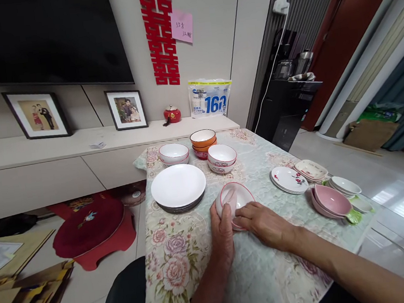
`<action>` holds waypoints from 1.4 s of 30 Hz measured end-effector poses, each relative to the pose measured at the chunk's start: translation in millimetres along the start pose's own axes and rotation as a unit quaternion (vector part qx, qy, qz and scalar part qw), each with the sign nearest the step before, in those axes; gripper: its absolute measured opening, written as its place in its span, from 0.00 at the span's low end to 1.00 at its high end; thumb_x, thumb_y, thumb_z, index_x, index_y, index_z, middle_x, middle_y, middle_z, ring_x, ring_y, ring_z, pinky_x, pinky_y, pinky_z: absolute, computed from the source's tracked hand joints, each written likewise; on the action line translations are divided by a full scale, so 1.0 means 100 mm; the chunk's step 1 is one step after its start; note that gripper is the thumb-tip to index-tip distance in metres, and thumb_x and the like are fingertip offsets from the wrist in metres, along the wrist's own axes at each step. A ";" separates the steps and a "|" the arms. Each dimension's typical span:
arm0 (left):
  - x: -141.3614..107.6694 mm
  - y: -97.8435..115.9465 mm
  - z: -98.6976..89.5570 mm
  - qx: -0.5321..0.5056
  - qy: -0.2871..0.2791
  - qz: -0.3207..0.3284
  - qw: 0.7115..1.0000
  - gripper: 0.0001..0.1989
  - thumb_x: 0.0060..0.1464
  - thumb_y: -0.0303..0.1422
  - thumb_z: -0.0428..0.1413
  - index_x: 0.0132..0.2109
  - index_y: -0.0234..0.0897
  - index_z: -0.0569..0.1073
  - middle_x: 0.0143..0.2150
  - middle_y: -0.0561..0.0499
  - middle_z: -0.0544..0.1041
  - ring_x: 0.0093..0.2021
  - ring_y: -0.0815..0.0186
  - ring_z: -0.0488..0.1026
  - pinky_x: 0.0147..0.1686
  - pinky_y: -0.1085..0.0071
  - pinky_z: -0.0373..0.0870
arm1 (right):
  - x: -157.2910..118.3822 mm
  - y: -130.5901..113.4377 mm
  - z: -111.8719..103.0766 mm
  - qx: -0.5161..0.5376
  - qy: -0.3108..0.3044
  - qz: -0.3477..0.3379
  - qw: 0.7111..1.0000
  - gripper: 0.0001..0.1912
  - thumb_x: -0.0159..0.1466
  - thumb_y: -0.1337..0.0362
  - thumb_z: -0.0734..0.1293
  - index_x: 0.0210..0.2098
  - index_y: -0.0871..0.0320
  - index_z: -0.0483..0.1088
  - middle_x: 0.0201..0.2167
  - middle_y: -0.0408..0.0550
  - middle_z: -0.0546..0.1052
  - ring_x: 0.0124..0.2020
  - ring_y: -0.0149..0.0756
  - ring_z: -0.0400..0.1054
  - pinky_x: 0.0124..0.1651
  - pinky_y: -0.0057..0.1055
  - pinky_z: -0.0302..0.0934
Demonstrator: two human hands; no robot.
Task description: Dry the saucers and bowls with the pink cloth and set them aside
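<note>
A white bowl with a red rim is tilted over the near middle of the table. My left hand grips its left side, thumb at the rim. From the right, my right hand is closed on the near edge, its fingertips reaching over the rim. A pale pinkish shape shows inside the bowl; I cannot tell whether it is an object or a reflection. Just beyond stand white plates on darker ones, a stack of patterned bowls, red-rimmed white bowls and orange bowls.
A floral cloth covers the table. To the right are flowered plates, oval dishes, pink leaf-shaped bowls and small white bowls. A red stool stands left; a low cabinet lies behind.
</note>
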State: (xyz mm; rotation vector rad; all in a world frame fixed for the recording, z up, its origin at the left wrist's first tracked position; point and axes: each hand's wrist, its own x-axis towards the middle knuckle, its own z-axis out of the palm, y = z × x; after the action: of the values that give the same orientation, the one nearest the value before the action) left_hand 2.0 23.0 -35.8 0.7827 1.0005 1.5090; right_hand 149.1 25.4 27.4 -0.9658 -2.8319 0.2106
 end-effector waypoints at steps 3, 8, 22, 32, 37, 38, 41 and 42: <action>0.01 -0.06 0.02 0.008 0.015 -0.016 1.000 0.33 0.54 0.46 0.59 0.62 0.37 0.62 0.60 0.39 0.71 0.61 0.53 0.68 0.59 0.58 0.65 | -0.01 0.04 0.02 -0.035 -0.030 0.047 0.998 0.11 0.67 0.72 0.58 0.42 0.58 0.71 0.41 0.52 0.75 0.45 0.41 0.68 0.50 0.38 0.60; -0.03 -0.10 0.08 -0.022 -0.007 -0.016 1.000 0.39 0.52 0.45 0.61 0.66 0.37 0.56 0.60 0.37 0.70 0.59 0.53 0.69 0.58 0.59 0.66 | 0.11 -0.15 0.15 0.141 0.079 0.153 0.975 0.06 0.66 0.70 0.60 0.37 0.57 0.68 0.35 0.46 0.75 0.36 0.35 0.68 0.39 0.29 0.62; 0.00 -0.03 0.05 0.005 0.022 -0.031 0.999 0.34 0.53 0.45 0.60 0.62 0.37 0.61 0.59 0.39 0.71 0.59 0.55 0.70 0.56 0.61 0.68 | 0.01 0.03 0.01 -0.029 -0.032 0.066 0.997 0.12 0.67 0.73 0.57 0.41 0.58 0.70 0.41 0.53 0.74 0.46 0.41 0.67 0.52 0.39 0.60; -0.02 0.03 0.03 0.010 0.011 0.002 1.000 0.33 0.53 0.46 0.58 0.61 0.34 0.63 0.58 0.38 0.72 0.59 0.53 0.70 0.57 0.59 0.66 | 0.04 -0.18 0.07 0.196 0.064 0.056 0.977 0.17 0.62 0.73 0.62 0.49 0.55 0.67 0.45 0.49 0.73 0.47 0.38 0.67 0.51 0.34 0.62; 0.01 0.01 0.02 0.009 0.025 -0.013 1.000 0.29 0.55 0.46 0.57 0.58 0.34 0.67 0.55 0.39 0.74 0.58 0.53 0.70 0.56 0.60 0.68 | 0.00 0.02 -0.03 -0.028 -0.032 0.019 0.999 0.14 0.67 0.73 0.56 0.44 0.58 0.71 0.42 0.54 0.74 0.46 0.42 0.67 0.56 0.45 0.58; 0.02 0.00 0.03 0.008 0.029 -0.012 0.999 0.29 0.54 0.46 0.58 0.58 0.34 0.67 0.55 0.40 0.75 0.58 0.53 0.70 0.57 0.60 0.67 | 0.00 0.03 -0.03 -0.053 -0.041 0.030 0.997 0.14 0.68 0.73 0.56 0.43 0.59 0.71 0.41 0.55 0.74 0.46 0.44 0.67 0.56 0.47 0.58; 0.01 -0.03 0.03 0.002 0.027 -0.010 1.000 0.31 0.53 0.45 0.60 0.60 0.35 0.65 0.55 0.40 0.74 0.58 0.54 0.70 0.58 0.59 0.66 | 0.02 -0.04 0.00 -0.012 -0.043 0.070 0.997 0.15 0.66 0.75 0.56 0.42 0.60 0.72 0.42 0.56 0.75 0.47 0.44 0.67 0.53 0.42 0.61; 0.01 -0.03 0.03 0.000 0.020 -0.008 1.000 0.32 0.53 0.45 0.60 0.61 0.35 0.64 0.56 0.40 0.74 0.58 0.54 0.70 0.58 0.59 0.66 | 0.03 -0.08 0.00 0.032 -0.031 0.078 0.996 0.15 0.65 0.75 0.57 0.44 0.59 0.72 0.43 0.55 0.75 0.48 0.43 0.67 0.52 0.40 0.62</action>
State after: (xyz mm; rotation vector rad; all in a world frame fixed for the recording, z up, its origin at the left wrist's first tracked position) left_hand 5.6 24.3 -37.4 0.7444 1.0348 1.5161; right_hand 142.1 20.5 29.4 -1.1880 -2.7850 0.3530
